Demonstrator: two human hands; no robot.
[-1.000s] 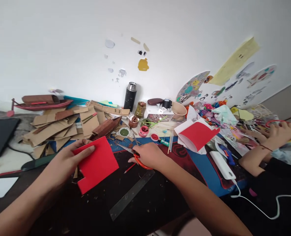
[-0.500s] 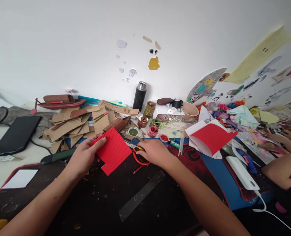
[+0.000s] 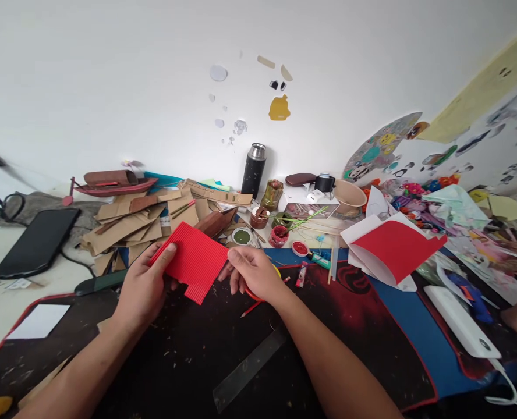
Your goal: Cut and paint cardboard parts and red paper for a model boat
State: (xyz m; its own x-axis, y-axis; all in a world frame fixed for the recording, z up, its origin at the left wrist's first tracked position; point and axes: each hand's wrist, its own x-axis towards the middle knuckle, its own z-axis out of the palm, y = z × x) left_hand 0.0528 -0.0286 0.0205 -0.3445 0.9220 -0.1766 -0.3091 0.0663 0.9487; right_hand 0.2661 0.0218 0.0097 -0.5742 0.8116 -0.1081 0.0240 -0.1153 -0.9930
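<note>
Over the black mat with red edging [image 3: 175, 372] on the white-topped bench [image 3: 5, 308], the bright red corrugated sheet with a notch cut into its lower edge [image 3: 199, 256] spans the space between the two hands, raised and tilted. The left hand [image 3: 142, 285] is clamped on the sheet's left side, its thumb pressed flat across the ridged face and its fingers hidden behind. At the sheet's right corner is the right hand [image 3: 256, 273], its thumb tip meeting that corner and its other fingers curled below; whether they close on the sheet cannot be told. Just beneath the right hand shows a curved orange handle [image 3: 252, 295], mostly covered, and near it lies a slim red pencil [image 3: 250, 308]. A clear flat ruler [image 3: 250, 369] lies aslant on the mat, nearer the person than the sheet. Beyond the sheet lie a brown, pointed boat-shaped piece [image 3: 217, 223] and, to the left, a loose heap of tan cardboard strips [image 3: 119, 224]; a round white-rimmed pot of dark green paint [image 3: 241, 235] stands beside the brown piece.
</note>
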